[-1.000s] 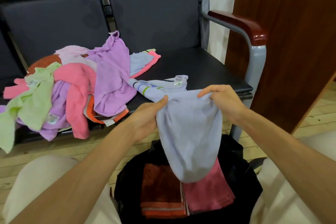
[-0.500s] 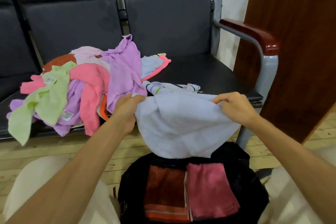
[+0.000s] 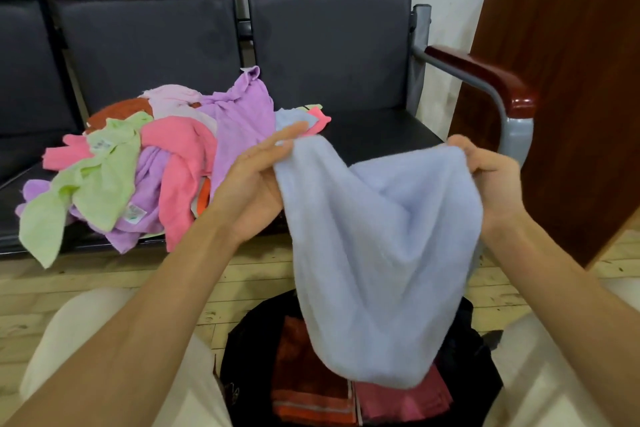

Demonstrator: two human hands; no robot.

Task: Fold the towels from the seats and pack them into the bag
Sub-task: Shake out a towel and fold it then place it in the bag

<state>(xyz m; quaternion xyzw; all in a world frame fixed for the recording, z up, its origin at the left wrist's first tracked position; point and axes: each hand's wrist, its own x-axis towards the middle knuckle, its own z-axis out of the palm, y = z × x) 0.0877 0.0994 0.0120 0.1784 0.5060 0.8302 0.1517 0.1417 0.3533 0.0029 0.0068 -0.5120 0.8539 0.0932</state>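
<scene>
Both hands hold the light blue towel (image 3: 377,246) up by its top edge, apparently to let it hang straight for a fold; the left hand (image 3: 256,184) has long fingers laid along one corner, thumb side pinching, the right hand (image 3: 488,177) is curled round the other corner; the towel sags between them, its lower end above the open black bag (image 3: 478,357), which holds folded towels (image 3: 311,388); the unfolded pile (image 3: 156,163) lies on the seat (image 3: 381,135), left of the hands.
</scene>
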